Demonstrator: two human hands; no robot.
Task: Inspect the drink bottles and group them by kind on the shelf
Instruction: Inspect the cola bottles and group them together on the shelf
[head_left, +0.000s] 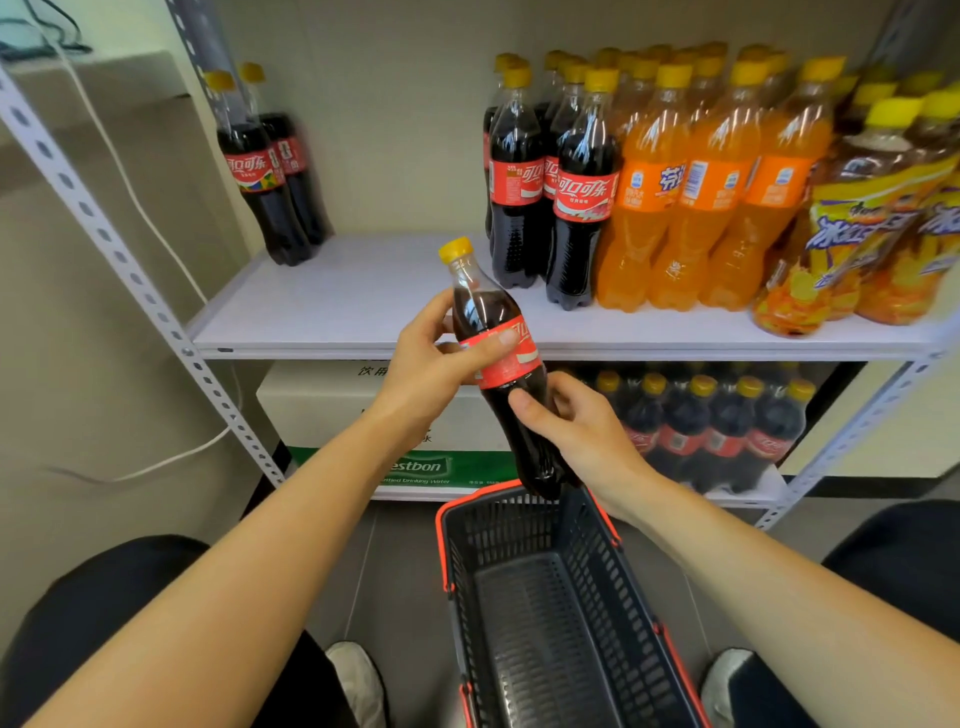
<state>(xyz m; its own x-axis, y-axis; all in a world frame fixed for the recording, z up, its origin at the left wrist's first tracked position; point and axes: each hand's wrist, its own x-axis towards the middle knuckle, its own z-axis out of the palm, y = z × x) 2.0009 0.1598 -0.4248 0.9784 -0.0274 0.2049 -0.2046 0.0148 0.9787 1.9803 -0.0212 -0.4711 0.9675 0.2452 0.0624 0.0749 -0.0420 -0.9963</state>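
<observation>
A cola bottle (485, 306) with a yellow cap and red label is held tilted in front of the shelf (363, 296). My left hand (436, 358) grips it around the label. My right hand (576, 421) grips its lower body. On the shelf, two cola bottles (265, 171) stand at the back left. More cola bottles (550, 187) stand mid-right, beside several orange soda bottles (696, 187) and iced tea bottles (878, 208) at the far right.
An empty dark basket with red trim (550, 597) sits on the floor between my feet. The lower shelf holds a white and green water carton (363, 415) and a wrapped pack of cola (717, 421). Perforated metal uprights (119, 249) frame the shelf; a white cable hangs left.
</observation>
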